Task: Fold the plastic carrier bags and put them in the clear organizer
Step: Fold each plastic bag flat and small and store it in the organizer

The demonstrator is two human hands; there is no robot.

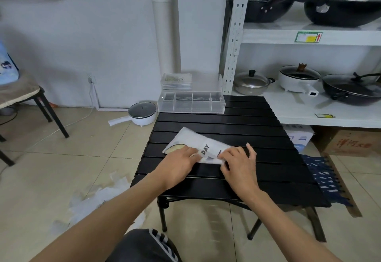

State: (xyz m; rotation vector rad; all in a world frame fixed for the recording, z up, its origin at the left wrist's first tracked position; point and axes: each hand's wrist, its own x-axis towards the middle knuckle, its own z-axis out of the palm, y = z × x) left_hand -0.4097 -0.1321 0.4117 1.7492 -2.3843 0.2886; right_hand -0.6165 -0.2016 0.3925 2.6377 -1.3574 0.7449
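Note:
A white plastic carrier bag (190, 139) printed with "DAY" lies folded into a strip on the black slatted table (237, 121). My left hand (181, 161) presses flat on the bag's left part. My right hand (239, 159) lies over the bag's right end, with fingertips at its near edge; whether they pinch it is unclear. The clear organizer (191, 102) stands at the table's far edge, with several compartments in front and folded bags stacked in its raised back left section.
More loose white bags (99, 200) lie on the tiled floor at the left. A white electric pot (142, 113) sits on the floor beside the table. Shelves with pans (338, 6) stand at the right. A chair (24, 96) is at the far left.

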